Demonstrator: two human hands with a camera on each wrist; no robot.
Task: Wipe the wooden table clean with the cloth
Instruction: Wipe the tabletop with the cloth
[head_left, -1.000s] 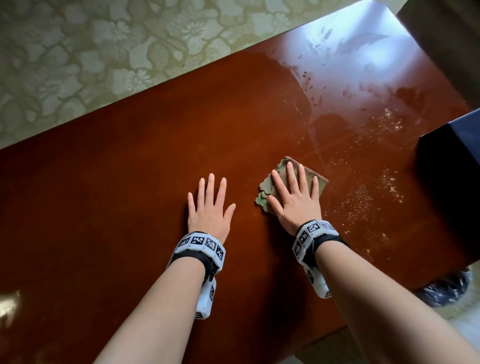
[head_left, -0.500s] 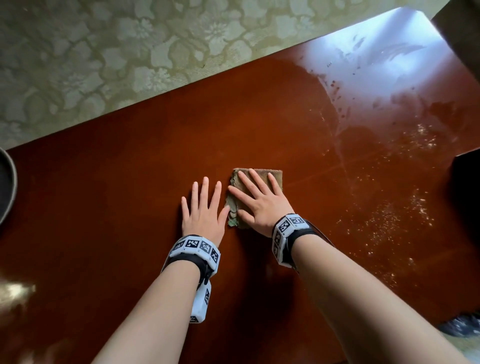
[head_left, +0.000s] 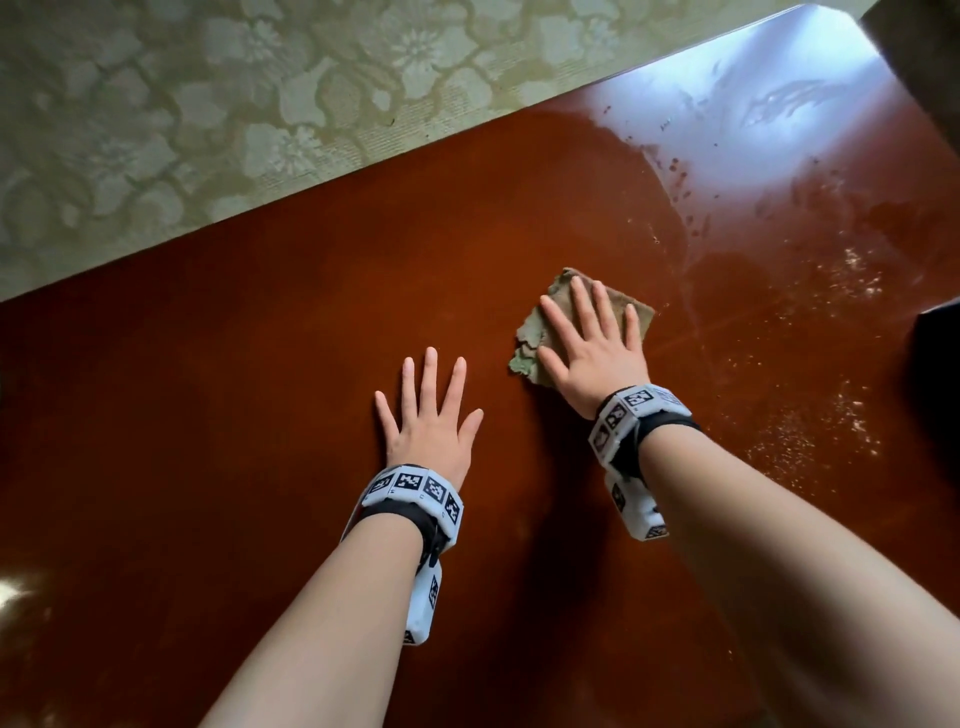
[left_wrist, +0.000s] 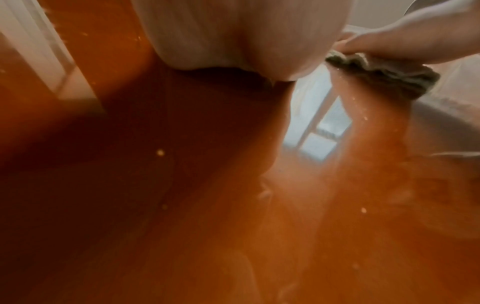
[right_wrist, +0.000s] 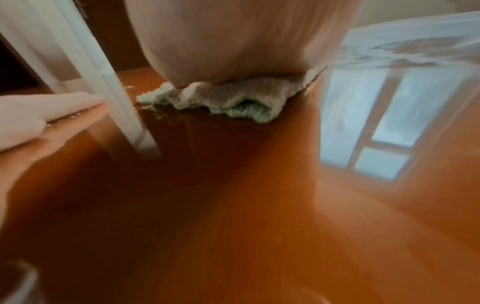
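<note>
A glossy reddish-brown wooden table (head_left: 260, 415) fills the head view. A folded brownish-green cloth (head_left: 530, 338) lies on it near the middle. My right hand (head_left: 587, 343) presses flat on the cloth with straight, spread fingers. The cloth (right_wrist: 233, 96) bulges out from under that palm in the right wrist view, and the cloth (left_wrist: 384, 78) also shows under the right hand in the left wrist view. My left hand (head_left: 431, 410) rests flat on bare wood to the left of the cloth, fingers spread, holding nothing. Pale crumbs and dust (head_left: 810, 431) speckle the wood to the right.
Dark specks and smears (head_left: 680, 176) lie in the bright glare at the table's far right corner. A dark object (head_left: 935, 353) stands at the right edge. A patterned green carpet (head_left: 208, 104) lies beyond the far table edge.
My right hand has slid the cloth back to the right, away from my left hand, after sweeping it leftward half a second ago. My left hand stays flat in place.
</note>
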